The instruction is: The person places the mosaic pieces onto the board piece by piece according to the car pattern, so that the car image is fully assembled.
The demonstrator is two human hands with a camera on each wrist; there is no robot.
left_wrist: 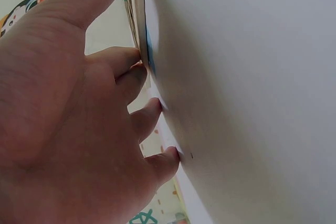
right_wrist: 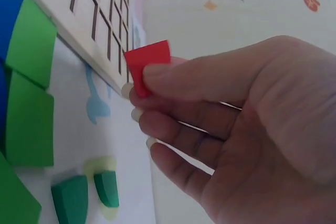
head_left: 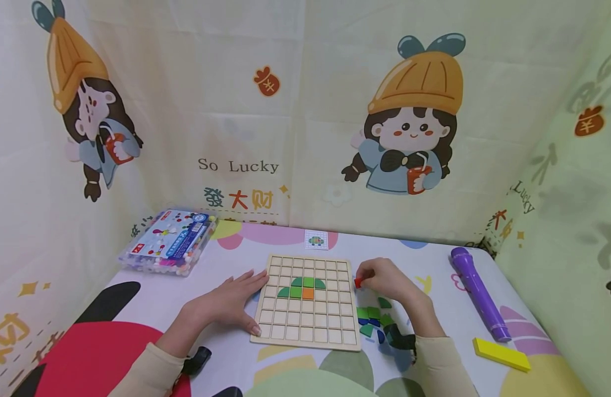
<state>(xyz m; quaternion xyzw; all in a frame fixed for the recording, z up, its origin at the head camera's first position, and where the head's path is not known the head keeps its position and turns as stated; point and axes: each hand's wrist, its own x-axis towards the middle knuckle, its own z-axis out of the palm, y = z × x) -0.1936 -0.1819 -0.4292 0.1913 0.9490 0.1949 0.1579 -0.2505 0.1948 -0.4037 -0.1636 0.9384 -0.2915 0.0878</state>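
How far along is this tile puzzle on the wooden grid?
Early on. Done: a few green tiles and one orange tile sit in the board; most cells are bare. In hand: the right hand pinches a red tile beside the board's right edge, while the left hand rests flat against its left edge. Left: loose green and blue tiles on the table, and the pattern card behind the board.

Red square tile (right_wrist: 149, 65): small, flat, held off the table just beside the right edge of the wooden grid board (head_left: 308, 302). Board lies flat; green and orange pieces fill a few upper-middle cells.
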